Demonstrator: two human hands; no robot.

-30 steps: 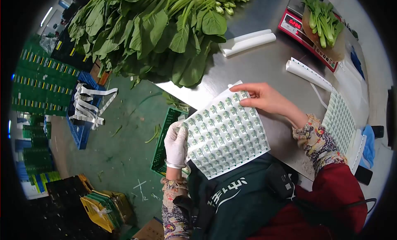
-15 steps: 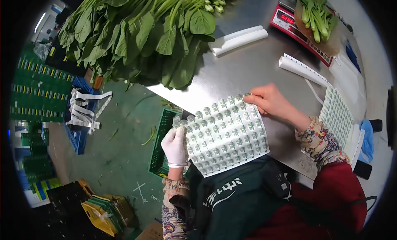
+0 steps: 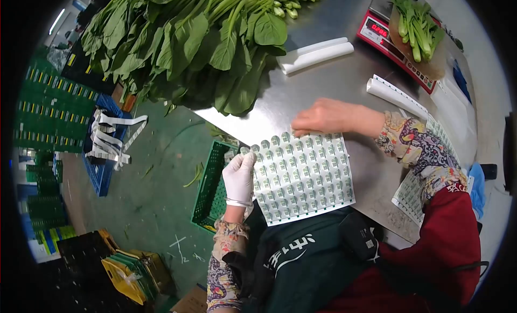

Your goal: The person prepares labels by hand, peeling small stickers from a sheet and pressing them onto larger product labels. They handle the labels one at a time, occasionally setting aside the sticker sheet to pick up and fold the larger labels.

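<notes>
My left hand (image 3: pixel 238 178), in a white glove, is closed on the upper left edge of a sheet of stickers (image 3: pixel 304 178). Rows of small round green-and-white labels cover this sheet, which hangs tilted above my lap. Along its top edge several labels stick up, partly peeled. My bare right hand (image 3: pixel 325 118) reaches over that same edge, fingers pinched together at a label there. The fingertips are partly hidden, so whether the label has come free cannot be seen.
Leafy greens (image 3: pixel 188 43) are heaped on the metal table (image 3: pixel 318 87). Beyond lie rolled white sheets (image 3: pixel 318 55) and a red scale (image 3: pixel 396 51) bearing a bunch of greens (image 3: pixel 417 33). More sticker sheets (image 3: pixel 412 197) lie right. A green crate (image 3: pixel 202 205) stands below left.
My right hand has moved left along the sheet's top edge, from its right corner toward the middle. The sheet and left hand have shifted slightly right, and the sheet looks flatter.
</notes>
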